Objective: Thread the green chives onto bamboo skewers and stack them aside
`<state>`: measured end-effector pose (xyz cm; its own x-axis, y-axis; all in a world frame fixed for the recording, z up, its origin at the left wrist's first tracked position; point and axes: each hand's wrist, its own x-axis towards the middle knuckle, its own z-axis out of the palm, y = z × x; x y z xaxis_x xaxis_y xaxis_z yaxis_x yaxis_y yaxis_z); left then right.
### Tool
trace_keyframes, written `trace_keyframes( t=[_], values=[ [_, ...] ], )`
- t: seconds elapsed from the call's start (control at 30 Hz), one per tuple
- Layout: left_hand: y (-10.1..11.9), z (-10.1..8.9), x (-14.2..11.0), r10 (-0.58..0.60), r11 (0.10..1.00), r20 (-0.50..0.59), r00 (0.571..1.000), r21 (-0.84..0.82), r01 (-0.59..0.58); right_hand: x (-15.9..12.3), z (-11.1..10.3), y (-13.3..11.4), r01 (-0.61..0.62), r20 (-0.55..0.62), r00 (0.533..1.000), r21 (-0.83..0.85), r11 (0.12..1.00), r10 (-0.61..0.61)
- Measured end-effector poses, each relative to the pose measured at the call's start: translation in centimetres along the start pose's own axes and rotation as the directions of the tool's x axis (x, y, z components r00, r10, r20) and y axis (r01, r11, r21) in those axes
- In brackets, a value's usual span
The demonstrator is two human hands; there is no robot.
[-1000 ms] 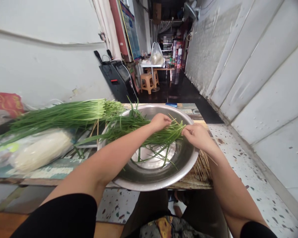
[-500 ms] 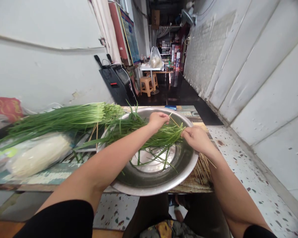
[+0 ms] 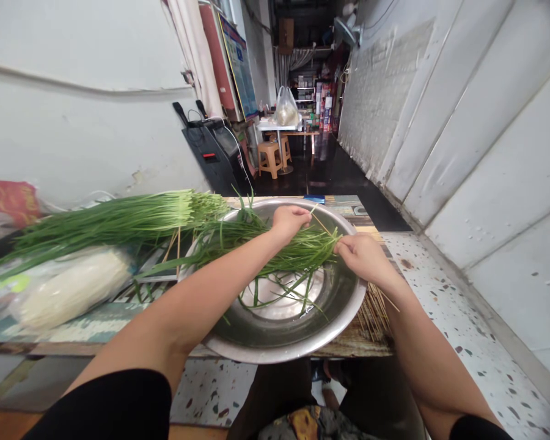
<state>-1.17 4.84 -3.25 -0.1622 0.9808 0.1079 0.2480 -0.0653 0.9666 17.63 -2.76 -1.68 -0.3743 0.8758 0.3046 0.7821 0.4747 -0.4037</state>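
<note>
Over the steel basin [image 3: 275,351], my left hand [image 3: 292,221] is closed in a pinch on a garlic chive, whose pale end pokes out past the fingertips. My right hand [image 3: 360,252], at the basin's right rim, is closed round a thin bamboo skewer [image 3: 321,223]. The skewer slants up toward the left fingertips, and its other end seems to show below the right wrist. Loose garlic chives [image 3: 297,252] lie in the basin under both hands, their pale ends to the right. Exactly where chive and skewer meet is too small to tell.
A large bunch of garlic chives [image 3: 119,217] lies left of the basin, by a plastic bag of something pale [image 3: 76,287]. Several bamboo skewers [image 3: 373,313] lie on the table [image 3: 334,348] at the basin's right. Farther off are a black speaker-like case [image 3: 217,153] and stools [image 3: 269,160].
My left hand has shifted very slightly left. The right hand and the skewer stay almost where they were.
</note>
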Motion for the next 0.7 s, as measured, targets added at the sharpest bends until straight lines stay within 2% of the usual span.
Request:
trace_keyframes(
  t=[0.4, 0.47, 0.5, 0.57, 0.63, 0.67, 0.7],
  values=[
    [-0.3, -0.3, 0.0, 0.055, 0.992, 0.031, 0.998, 0.110, -0.058, -0.1, -0.1, -0.1, -0.033, 0.018, 0.999, -0.010, 0.999, 0.033],
    [0.2, -0.2, -0.6, 0.075, 0.989, 0.067, 0.995, 0.126, -0.083, 0.0, -0.1, -0.1, -0.040, 0.023, 0.999, -0.021, 0.999, 0.041],
    [0.6, -0.1, -0.9, 0.092, 0.985, 0.120, 0.989, 0.133, -0.108, 0.0, -0.1, -0.1, -0.044, 0.021, 0.999, -0.025, 0.999, 0.045],
    [1.6, -0.2, -1.4, 0.121, 0.975, 0.311, 0.943, 0.141, -0.172, 0.0, 0.0, -0.1, -0.059, 0.001, 0.998, -0.024, 0.998, 0.059],
    [2.6, -0.5, -1.5, 0.122, 0.961, 0.527, 0.841, 0.149, -0.233, 0.1, 0.0, 0.0, -0.077, -0.023, 0.997, -0.016, 0.997, 0.077],
    [2.9, -0.6, -1.3, 0.120, 0.949, 0.585, 0.802, 0.168, -0.265, 0.1, 0.0, 0.0, -0.085, -0.030, 0.996, -0.014, 0.996, 0.085],
    [2.9, -0.9, -1.1, 0.123, 0.930, 0.596, 0.794, 0.209, -0.302, 0.1, 0.1, 0.0, -0.091, -0.034, 0.995, -0.013, 0.996, 0.090]
  ],
)
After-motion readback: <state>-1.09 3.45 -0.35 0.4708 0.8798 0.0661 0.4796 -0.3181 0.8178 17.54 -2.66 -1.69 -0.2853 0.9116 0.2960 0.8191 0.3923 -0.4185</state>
